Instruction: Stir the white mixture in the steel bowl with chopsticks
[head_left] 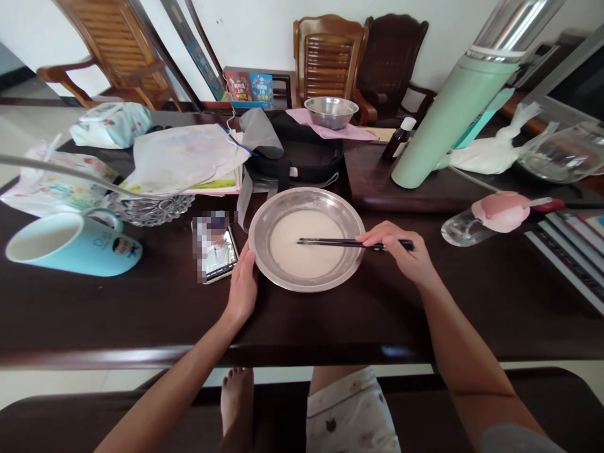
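The steel bowl [306, 239] sits at the centre of the dark bench [472, 302] and holds a pale, thin batter [306, 248]. The right hand [401, 251], at 3 o'clock of the bowl, has its grip closed on a pair of black chopsticks [340, 242], held level, with the tips over the middle of the batter. The left hand [243, 283] rests against the bowl's rim at 8 o'clock, its grip loose and holding nothing. A phone [214, 251] lies just beside the bowl at 9 o'clock. A light blue mug [70, 245] lies on its side farther out at 9 o'clock. A green flask [448, 119] stands at 2 o'clock.
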Motion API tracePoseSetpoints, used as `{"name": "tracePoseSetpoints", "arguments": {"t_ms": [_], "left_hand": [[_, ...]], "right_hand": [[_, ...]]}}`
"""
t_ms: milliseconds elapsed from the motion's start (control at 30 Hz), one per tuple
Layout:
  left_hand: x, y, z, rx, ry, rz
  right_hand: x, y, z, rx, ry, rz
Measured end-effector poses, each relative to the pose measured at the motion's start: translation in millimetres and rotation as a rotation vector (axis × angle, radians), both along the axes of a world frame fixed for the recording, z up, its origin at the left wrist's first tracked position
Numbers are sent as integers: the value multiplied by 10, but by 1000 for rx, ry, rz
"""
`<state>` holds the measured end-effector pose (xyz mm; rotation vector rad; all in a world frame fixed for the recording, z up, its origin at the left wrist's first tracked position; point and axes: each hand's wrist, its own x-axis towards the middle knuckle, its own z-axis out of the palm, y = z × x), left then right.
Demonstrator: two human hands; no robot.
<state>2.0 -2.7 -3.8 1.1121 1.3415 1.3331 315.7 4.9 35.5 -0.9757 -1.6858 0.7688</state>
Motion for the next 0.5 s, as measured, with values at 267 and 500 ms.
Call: {"name": "tracePoseSetpoints", "arguments": {"t_ms": [267,500], "left_hand": [[-6,12,-27,9,-3,10],[9,2,13,0,-1,26]], "right_hand": [[14,-6,-3,-7,39,47],[37,1,-11,46,102,-67]]}}
